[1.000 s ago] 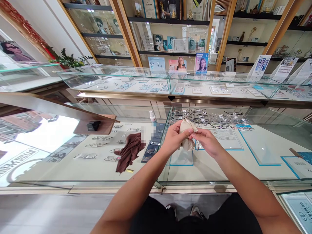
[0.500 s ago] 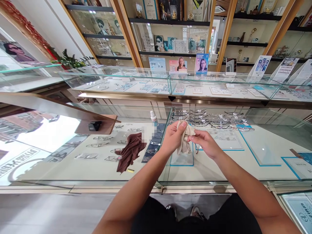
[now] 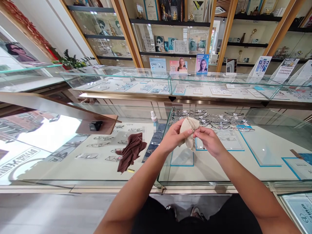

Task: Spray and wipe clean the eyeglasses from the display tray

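Observation:
Above the glass counter, my left hand [image 3: 173, 137] is closed on a beige cleaning cloth [image 3: 188, 128] with a zigzag-cut edge, folded up between thumb and fingers. My right hand [image 3: 210, 140] meets it at the cloth's right side, thumb and fingertips pinching a pair of eyeglasses. Only a thin dark part of the eyeglasses [image 3: 203, 146] shows below the right fingers; the cloth and hands hide the rest. Below the hands lies a clear pad with a blue edge [image 3: 182, 165].
To the left on the counter lie a crumpled brown cloth [image 3: 131, 151], several eyeglasses and a white spray bottle [image 3: 153, 116]. Rows of eyeglass frames [image 3: 220, 121] stand behind my hands. A wood-backed mirror [image 3: 97, 125] leans in from the left. Beyond is a second glass display case [image 3: 146, 84].
My left hand has turned, and the cloth has shifted up and right, its fold now fanned out toward me. The right hand has moved slightly right, still pinching.

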The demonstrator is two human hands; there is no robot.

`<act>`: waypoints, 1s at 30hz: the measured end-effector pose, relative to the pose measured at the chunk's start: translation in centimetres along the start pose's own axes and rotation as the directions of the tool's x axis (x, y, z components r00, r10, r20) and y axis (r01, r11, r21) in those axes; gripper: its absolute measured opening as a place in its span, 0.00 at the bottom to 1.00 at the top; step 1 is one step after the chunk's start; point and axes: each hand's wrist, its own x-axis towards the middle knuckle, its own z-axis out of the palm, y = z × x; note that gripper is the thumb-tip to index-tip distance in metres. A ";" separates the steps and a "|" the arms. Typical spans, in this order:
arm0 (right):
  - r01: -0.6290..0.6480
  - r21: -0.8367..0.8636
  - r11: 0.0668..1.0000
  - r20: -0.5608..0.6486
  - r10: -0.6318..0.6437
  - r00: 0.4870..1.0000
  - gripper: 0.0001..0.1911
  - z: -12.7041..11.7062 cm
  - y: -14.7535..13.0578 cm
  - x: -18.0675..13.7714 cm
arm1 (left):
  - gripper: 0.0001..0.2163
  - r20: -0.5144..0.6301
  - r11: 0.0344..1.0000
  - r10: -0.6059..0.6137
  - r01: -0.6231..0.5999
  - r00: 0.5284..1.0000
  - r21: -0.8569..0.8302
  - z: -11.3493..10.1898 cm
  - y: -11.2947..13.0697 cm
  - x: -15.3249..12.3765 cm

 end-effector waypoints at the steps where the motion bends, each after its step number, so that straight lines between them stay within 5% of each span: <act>1: -0.008 0.006 1.000 0.002 0.008 1.000 0.14 0.0 0.1 0.0 | 0.23 -0.006 1.000 0.002 -0.002 1.000 0.005 0.1 -0.1 0.0; 15: -0.051 0.009 0.999 0.077 0.050 0.996 0.18 0.2 0.9 -0.1 | 0.18 -0.142 0.976 0.166 -0.142 0.976 0.165 0.6 -0.6 -0.3; 24: -0.055 -0.008 0.998 0.123 0.056 0.991 0.20 0.6 1.1 -0.4 | 0.26 -0.253 0.931 0.289 -0.210 0.923 0.298 0.8 -0.7 -0.6; 30: -0.007 -0.056 0.998 0.046 0.009 0.999 0.17 0.1 0.4 0.0 | 0.26 -0.202 0.966 0.225 -0.191 0.953 0.172 0.4 -0.8 -0.1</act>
